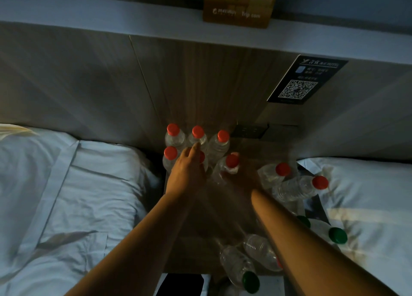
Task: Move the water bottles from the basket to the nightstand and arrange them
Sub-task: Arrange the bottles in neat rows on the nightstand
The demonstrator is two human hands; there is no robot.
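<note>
The person is lining up bottles at the back of the nightstand [252, 153]. The left hand [187, 170] is curling round a standing bottle [201, 157]. The right hand [243, 181] is blurry but seems to be gripping a tilted bottle [230, 164], which is needing standing up straight next. The bottles are looking clear with red caps. More bottles [296, 187] are lying to the right.

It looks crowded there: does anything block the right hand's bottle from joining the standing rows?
Nothing visible does. The right hand holds the tilted bottle at the second row's right end, beside the middle bottle under the left hand.
</note>
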